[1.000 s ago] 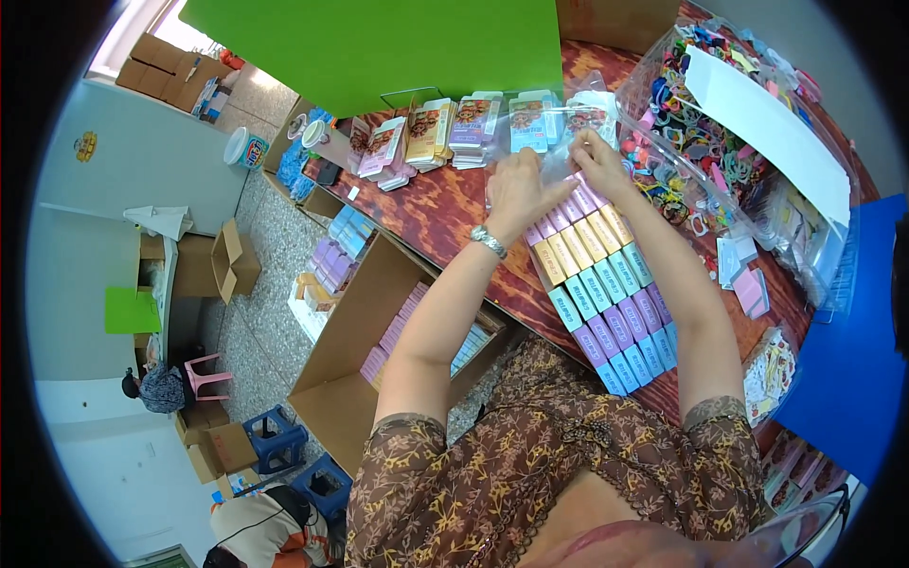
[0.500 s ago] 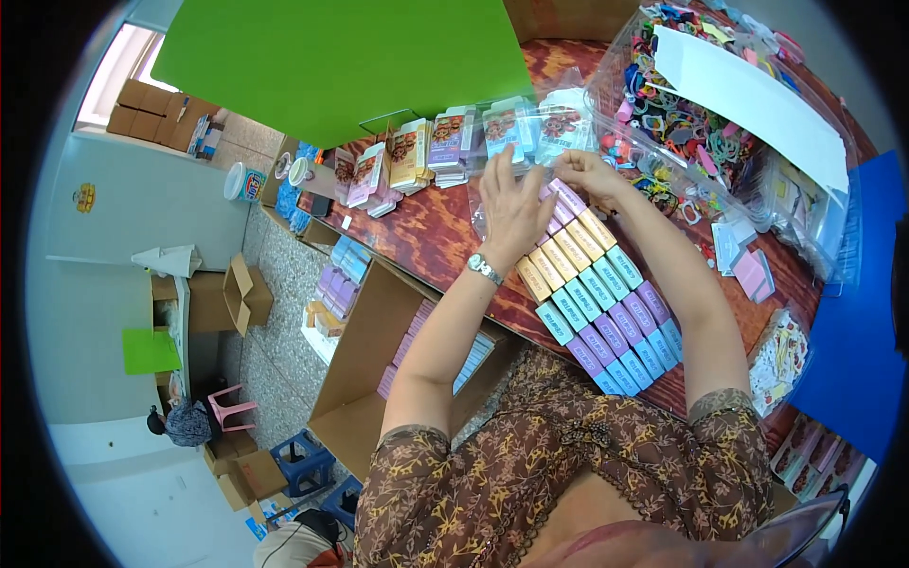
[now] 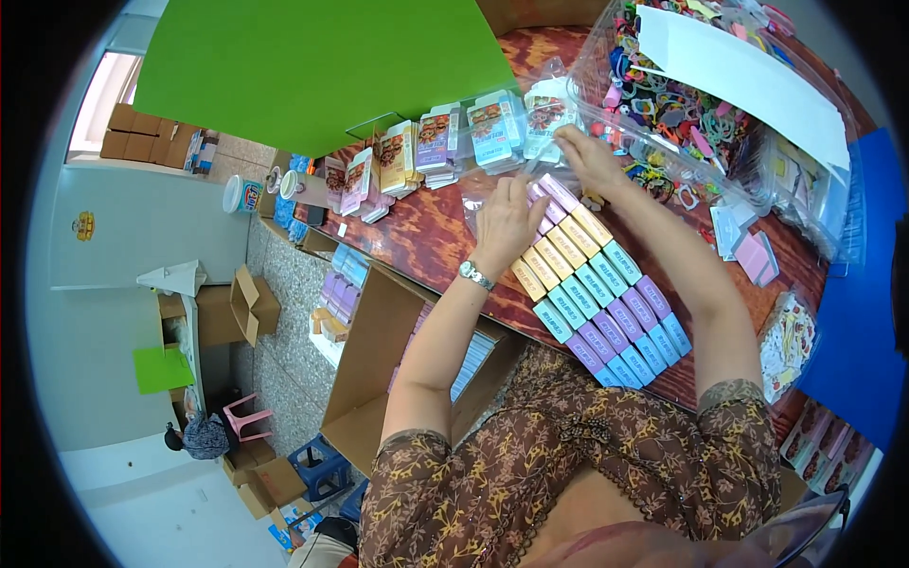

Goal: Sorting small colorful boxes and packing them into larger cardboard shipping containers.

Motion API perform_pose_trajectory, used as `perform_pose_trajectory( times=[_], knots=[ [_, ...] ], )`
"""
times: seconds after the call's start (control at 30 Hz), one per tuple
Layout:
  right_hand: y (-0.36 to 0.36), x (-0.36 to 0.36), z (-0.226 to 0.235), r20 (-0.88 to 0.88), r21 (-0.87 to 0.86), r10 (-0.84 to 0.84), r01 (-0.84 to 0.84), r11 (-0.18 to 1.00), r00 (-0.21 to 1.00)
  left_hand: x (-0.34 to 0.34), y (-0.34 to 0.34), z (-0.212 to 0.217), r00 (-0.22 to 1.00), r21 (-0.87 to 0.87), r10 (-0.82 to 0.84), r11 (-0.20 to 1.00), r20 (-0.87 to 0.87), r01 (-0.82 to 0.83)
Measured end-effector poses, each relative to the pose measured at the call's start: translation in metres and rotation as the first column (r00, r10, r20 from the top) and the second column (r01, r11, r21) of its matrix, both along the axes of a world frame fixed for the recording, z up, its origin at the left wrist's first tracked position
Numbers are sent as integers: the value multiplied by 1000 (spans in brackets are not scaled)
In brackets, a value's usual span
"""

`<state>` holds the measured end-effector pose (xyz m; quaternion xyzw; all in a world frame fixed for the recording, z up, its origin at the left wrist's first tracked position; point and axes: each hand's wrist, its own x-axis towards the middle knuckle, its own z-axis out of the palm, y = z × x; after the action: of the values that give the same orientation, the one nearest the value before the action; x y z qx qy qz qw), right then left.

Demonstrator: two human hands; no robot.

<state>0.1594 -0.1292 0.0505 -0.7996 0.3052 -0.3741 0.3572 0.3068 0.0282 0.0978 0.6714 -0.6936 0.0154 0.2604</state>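
Several rows of small boxes [image 3: 592,284] in lilac, yellow, mint, purple and blue lie packed on the red-brown table. My left hand [image 3: 508,220] rests at their far left end, fingers close together and thumb by the lilac boxes. Clear plastic film [image 3: 473,194] shows beside its fingers and seems gripped there. Beyond the far end of the rows, my right hand [image 3: 592,163] is closed, with bent fingertips over a stack of pale mint printed cards [image 3: 549,102]. Whatever those fingertips hold is hidden.
More card stacks in blue [image 3: 492,128], purple [image 3: 437,142] and yellow [image 3: 398,156] stand along a green panel [image 3: 322,66]. A clear bin of colourful small items [image 3: 663,114] is at the far right. An open carton [image 3: 365,350] sits below the table's left edge.
My right hand has moved away from my left, to the mint cards. My left hand has drawn slightly nearer, and its spread fingers have come together. The view has shifted a little.
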Motion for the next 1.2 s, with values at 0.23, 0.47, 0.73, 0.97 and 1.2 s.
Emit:
perform_pose_trajectory(
  times=[0.23,0.47,0.73,0.97,1.2],
  knots=[
    [38,-46,55,-69,197,232,-215,957,970,23,23,7,988,-136,112,983,-111,-126],
    [55,-79,46,-346,-417,240,-378,826,907,28,95,21,1000,-156,-28,987,-14,25],
    [110,-127,99,-586,-389,304,-591,707,751,-16,156,10,984,-196,-177,964,30,179],
    [132,-151,94,-494,-328,405,-596,732,769,-53,203,-32,731,-55,169,961,-661,-272],
    [138,-141,104,-513,-243,442,-619,747,735,-58,179,-48,-231,359,313,913,-921,-192]
  ],
)
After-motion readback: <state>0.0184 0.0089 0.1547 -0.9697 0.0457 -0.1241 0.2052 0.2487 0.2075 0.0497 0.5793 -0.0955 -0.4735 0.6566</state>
